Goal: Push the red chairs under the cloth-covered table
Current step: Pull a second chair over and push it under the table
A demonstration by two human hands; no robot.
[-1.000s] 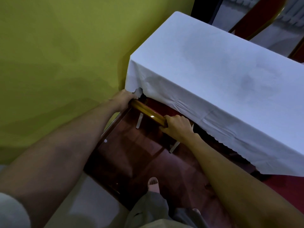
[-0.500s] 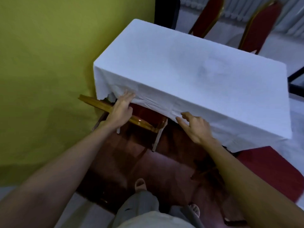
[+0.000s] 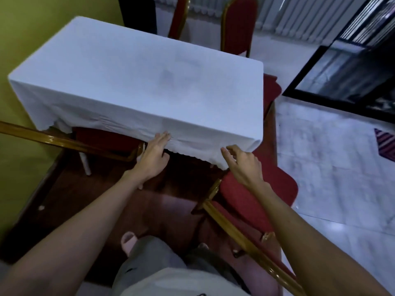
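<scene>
Now you're looking at one red chair (image 3: 106, 138) sitting tucked under the worktop's (image 3: 136, 82) near-left corner, its padded seat hiding beneath the white cloth. Your left hand (image 3: 152, 155) is lying flat and open against the draped hem, gripping nothing. Your right hand (image 3: 243, 165) is hovering open, fingers spread, holding nothing, over the second red chair (image 3: 256, 197) at the near-right corner, which is waiting with its plush seat and glossy gold frame mostly exposed.
</scene>
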